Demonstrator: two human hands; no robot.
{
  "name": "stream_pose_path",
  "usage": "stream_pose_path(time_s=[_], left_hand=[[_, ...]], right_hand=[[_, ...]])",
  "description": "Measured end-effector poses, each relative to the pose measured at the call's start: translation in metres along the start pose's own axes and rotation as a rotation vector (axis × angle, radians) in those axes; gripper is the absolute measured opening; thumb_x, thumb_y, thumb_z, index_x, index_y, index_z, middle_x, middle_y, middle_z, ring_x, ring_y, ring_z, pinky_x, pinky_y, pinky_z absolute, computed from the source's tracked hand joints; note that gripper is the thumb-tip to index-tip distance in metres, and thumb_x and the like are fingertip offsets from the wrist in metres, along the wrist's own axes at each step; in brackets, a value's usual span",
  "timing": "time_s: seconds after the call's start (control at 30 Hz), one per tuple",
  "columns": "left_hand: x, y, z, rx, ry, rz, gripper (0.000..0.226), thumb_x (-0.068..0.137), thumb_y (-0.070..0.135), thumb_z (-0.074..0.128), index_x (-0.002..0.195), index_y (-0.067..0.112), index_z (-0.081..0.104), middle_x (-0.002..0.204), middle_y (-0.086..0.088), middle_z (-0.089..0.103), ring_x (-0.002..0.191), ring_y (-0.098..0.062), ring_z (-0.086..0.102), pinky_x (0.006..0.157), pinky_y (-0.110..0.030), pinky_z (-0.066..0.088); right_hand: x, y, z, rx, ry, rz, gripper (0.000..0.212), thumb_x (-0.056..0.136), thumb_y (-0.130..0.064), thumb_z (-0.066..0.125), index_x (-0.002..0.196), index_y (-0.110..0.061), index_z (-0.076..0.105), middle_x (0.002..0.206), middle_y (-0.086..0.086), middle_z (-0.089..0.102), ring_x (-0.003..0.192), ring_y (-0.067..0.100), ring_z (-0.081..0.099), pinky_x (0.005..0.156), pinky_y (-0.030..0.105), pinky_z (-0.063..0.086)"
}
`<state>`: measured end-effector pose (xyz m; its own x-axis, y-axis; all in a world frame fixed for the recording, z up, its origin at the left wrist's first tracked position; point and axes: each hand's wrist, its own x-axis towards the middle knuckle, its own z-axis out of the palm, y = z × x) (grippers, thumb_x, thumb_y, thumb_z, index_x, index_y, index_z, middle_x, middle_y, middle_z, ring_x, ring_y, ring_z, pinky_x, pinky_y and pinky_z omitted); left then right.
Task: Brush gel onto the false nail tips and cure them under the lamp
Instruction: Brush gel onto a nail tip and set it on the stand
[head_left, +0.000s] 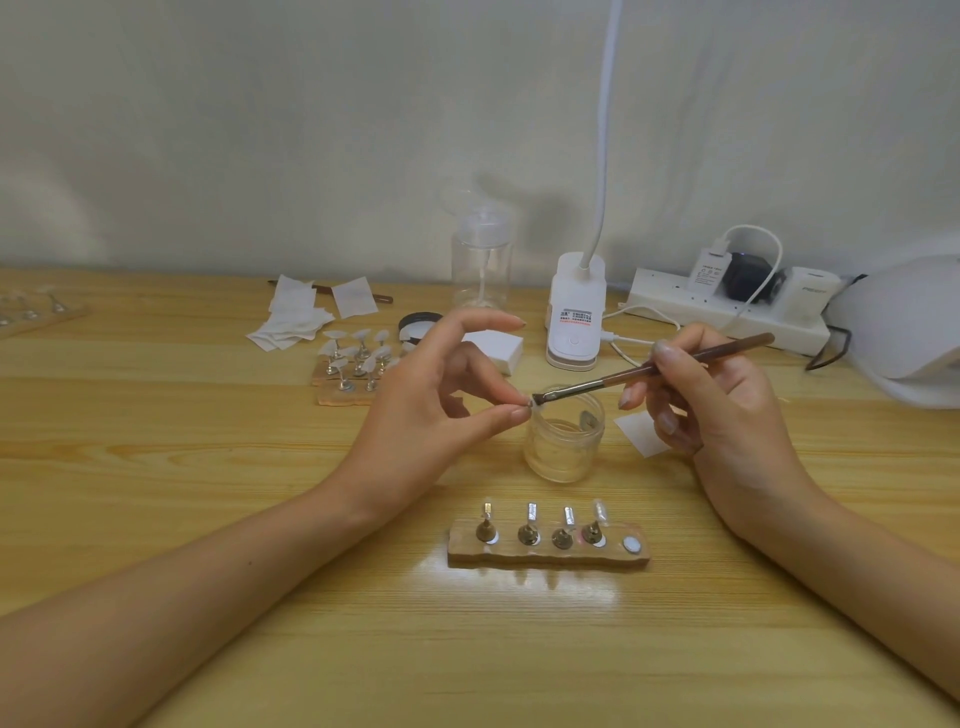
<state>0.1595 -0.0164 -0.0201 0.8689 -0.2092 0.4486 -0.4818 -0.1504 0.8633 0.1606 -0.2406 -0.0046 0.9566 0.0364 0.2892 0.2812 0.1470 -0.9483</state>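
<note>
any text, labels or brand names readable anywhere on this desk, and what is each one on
No text here can be read with certainty.
Label on the clip lamp base: several lines of small print above a red strip, too small to read.
White charger plugged into the power strip: a block of print, blurred.
White adapter beside it: one grey brand word, too blurred to read.
</note>
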Motion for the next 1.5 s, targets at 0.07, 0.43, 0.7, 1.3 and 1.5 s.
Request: stream_pose_path(time_s=[0.07,0.43,0.7,1.3,1.5], left_hand=[[0.0,0.0006,0.0001,0.007,0.003,0.002,0.054,0.085,0.006,0.079,0.128,0.03,0.056,0.08,0.006,0.072,0.086,-0.009,0.071,0.059,-0.023,0.047],[-0.0013,0.0034,0.0013,0.074,0.014,0.026,0.053,0.085,0.009,0.078,0.127,0.032,0.056,0.081,0.009,0.073,0.088,-0.012,0.071,0.061,-0.036,0.048],[-0.002,0.0042,0.0013,0.097,0.016,0.038,0.05,0.085,0.012,0.078,0.126,0.031,0.057,0.082,0.01,0.073,0.088,-0.011,0.07,0.062,-0.03,0.046],[-0.0019,0.0042,0.0018,0.115,0.021,0.059,0.049,0.086,0.011,0.078,0.125,0.031,0.058,0.082,0.008,0.072,0.089,-0.011,0.07,0.059,-0.029,0.045],[-0.002,0.0049,0.0023,0.117,0.026,0.052,0.049,0.086,0.008,0.078,0.125,0.029,0.058,0.082,0.008,0.072,0.087,-0.009,0.069,0.058,-0.034,0.045]], right_hand=[[0.0009,0.0006,-0.0006,0.001,0.038,0.023,0.022,0.081,-0.034,0.061,0.079,-0.017,0.047,0.063,0.006,0.066,0.045,0.008,0.04,0.04,0.015,0.028],[0.0017,0.0016,-0.0027,0.015,0.056,0.042,0.021,0.083,-0.033,0.06,0.08,-0.017,0.047,0.063,0.005,0.066,0.044,0.008,0.037,0.039,0.017,0.026],[0.0011,0.0008,-0.0012,0.011,0.027,0.033,0.021,0.083,-0.033,0.06,0.08,-0.017,0.047,0.063,0.005,0.066,0.044,0.008,0.038,0.04,0.017,0.026],[0.0022,0.0021,-0.0026,0.013,0.033,0.04,0.019,0.084,-0.035,0.061,0.078,-0.02,0.051,0.066,0.006,0.068,0.043,0.008,0.034,0.041,0.022,0.021],[0.0017,0.0012,-0.0014,0.027,0.001,0.035,0.021,0.083,-0.036,0.062,0.077,-0.02,0.05,0.066,0.005,0.068,0.043,0.008,0.034,0.045,0.026,0.017]])
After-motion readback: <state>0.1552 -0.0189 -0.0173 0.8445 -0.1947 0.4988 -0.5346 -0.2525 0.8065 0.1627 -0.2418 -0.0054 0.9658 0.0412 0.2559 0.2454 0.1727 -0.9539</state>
